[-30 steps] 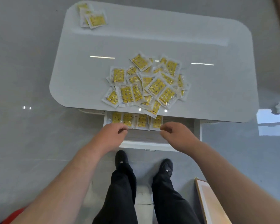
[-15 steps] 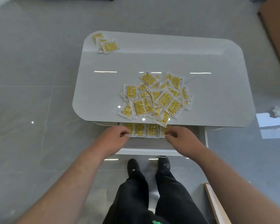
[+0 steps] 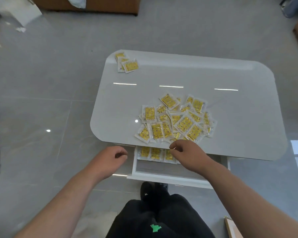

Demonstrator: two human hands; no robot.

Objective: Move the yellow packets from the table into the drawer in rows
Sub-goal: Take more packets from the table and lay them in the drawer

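Your right hand (image 3: 187, 156) hovers at the near edge of the tabletop (image 3: 205, 74). Its fingers (image 3: 175, 149) are curled just where the loose pile of yellow packets (image 3: 175, 121) reaches that edge. I cannot tell whether they already pinch a packet, as the fingertips are turned under. Your left hand (image 3: 110, 160) hangs off the tabletop, just left of the open drawer (image 3: 162, 176), with its fingers loosely curled and holding nothing. In the drawer one row of packets (image 3: 155, 153) lies along the back, partly under the tabletop's edge, and the drawer floor shows in front of it. A small stack (image 3: 127, 65) sits apart at the far left corner of the tabletop.

The step in hand looks like picking the next packet. Take one from the near edge of the pile, pinching it by its clear border so it does not drag its neighbours off the edge. Lay it flat at the right end of the row, edges in line and the same way up. Finish this row before you start one in front.
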